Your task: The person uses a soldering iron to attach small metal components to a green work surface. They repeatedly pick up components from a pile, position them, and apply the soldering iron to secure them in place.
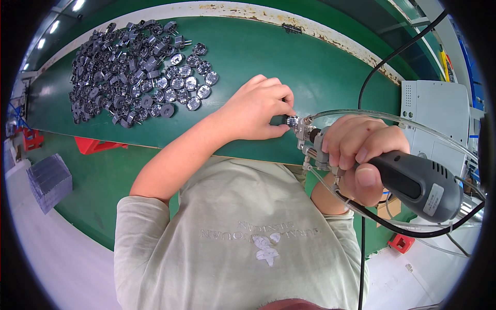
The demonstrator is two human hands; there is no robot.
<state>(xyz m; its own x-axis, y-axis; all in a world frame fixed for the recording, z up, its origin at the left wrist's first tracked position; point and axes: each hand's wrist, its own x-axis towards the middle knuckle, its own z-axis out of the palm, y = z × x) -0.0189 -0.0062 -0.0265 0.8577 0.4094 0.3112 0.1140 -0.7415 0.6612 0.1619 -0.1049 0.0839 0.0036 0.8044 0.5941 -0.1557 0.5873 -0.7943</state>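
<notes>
My left hand [261,108] reaches across the bench's near side with thumb and fingers closed on a small round part [292,121], black with a shiny face. In my right hand [364,147] is a grey and black electric screwdriver [423,183], held almost level with its metal nose pointing left. The nose assembly [306,137], with small fittings and clear tubing, comes right up against the part; whether the bit touches a screw is hidden. A large heap of similar round black parts [124,77] lies on the left of the green bench [248,57].
At the right stands a light grey machine box [436,113]. Clear hose [392,114] and a black cable [380,64] run to the right and upward beside my right hand. Red plastic stools [95,145] and a silvery box [50,181] are below the bench at left.
</notes>
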